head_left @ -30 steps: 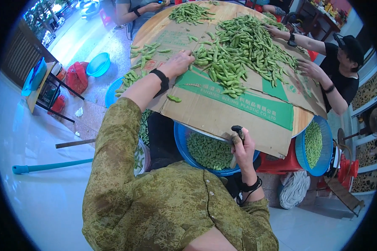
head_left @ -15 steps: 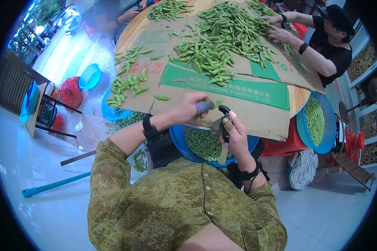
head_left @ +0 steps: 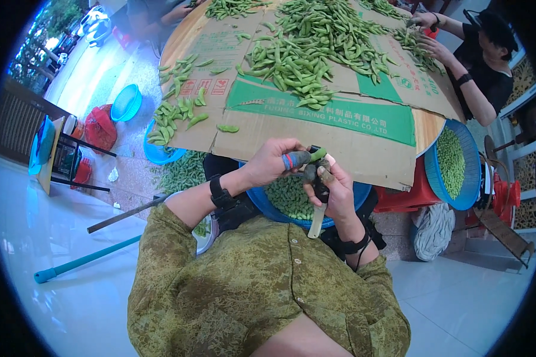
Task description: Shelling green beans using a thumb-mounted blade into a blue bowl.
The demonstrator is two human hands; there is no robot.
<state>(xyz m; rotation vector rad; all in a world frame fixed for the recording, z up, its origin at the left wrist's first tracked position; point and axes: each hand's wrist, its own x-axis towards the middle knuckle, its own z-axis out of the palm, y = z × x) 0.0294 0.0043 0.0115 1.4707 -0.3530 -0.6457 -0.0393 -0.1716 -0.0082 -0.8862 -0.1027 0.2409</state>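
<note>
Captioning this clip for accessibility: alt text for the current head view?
A person's left hand and right hand meet at a green pod near a blue basin of beans, the right also holding a pale-ended tool. More pods lie heaped on cardboard beyond.

Head view: fisheye, left unit of a head-worn pair, picture upright. Vantage above the wearer's patterned shirt (head_left: 244, 285), at the near side of the round table (head_left: 429, 130); looks steeply down and forward across it. Range close: left hand (head_left: 272, 163) and right hand (head_left: 335, 191) at the table's near edge. Table's far side cut off.
</note>
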